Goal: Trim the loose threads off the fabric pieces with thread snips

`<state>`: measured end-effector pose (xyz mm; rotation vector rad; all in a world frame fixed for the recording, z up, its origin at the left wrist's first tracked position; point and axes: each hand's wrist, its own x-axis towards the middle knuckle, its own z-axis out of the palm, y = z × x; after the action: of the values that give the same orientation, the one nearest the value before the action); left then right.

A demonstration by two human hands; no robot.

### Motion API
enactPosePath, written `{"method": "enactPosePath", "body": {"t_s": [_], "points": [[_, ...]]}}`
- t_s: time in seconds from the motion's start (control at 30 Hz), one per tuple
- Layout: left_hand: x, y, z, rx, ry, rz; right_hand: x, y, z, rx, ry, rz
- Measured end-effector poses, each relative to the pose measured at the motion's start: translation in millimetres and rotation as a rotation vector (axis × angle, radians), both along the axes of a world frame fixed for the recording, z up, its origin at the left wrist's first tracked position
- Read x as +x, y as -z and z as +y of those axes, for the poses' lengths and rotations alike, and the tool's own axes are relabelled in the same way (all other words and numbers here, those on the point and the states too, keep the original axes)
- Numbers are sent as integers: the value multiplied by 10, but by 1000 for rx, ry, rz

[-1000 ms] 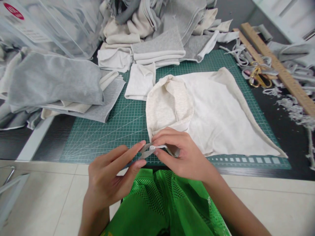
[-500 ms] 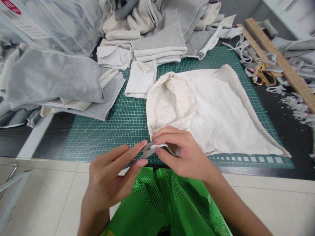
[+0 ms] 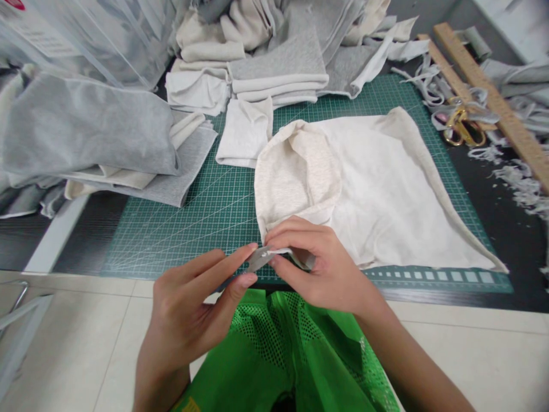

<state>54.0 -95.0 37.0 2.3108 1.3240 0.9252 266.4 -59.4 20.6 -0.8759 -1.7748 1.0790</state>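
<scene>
My left hand (image 3: pixel 193 303) pinches a small grey metal tool, seemingly thread snips (image 3: pixel 257 260), between thumb and forefinger at the table's near edge. My right hand (image 3: pixel 317 269) holds the near corner of a cream fabric piece (image 3: pixel 377 189) together with a thin white strip, right against the tool's tip. The cream fabric lies spread on the green cutting mat (image 3: pixel 193 223), its left part folded up into a hump. Both hands meet over the mat's front edge.
Stacks of folded grey and cream fabric (image 3: pixel 274 74) fill the back and left. Gold-handled scissors (image 3: pixel 461 129), a wooden ruler (image 3: pixel 493 103) and fabric scraps lie at the right. A clear plastic bag (image 3: pixel 86 34) sits back left. Green mesh clothing (image 3: pixel 291 355) is below.
The view has tilted slightly, shifting the table contents up. My hands stay together on the snips and fabric corner, with only small finger movement.
</scene>
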Motion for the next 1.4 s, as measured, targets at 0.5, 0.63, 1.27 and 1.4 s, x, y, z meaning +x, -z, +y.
{"method": "enactPosePath", "body": {"t_s": [0.5, 0.63, 1.27, 1.4], "points": [[-6, -32, -30, 53, -19, 104, 0, 18, -10, 2, 15, 0], [-11, -14, -25, 84, -31, 132, 5, 18, -14, -2, 17, -5], [-65, 37, 85, -66, -197, -196, 14, 10, -16, -91, 18, -17], [-125, 73, 123, -85, -180, -149, 3, 36, -15, -88, 25, -32]]}}
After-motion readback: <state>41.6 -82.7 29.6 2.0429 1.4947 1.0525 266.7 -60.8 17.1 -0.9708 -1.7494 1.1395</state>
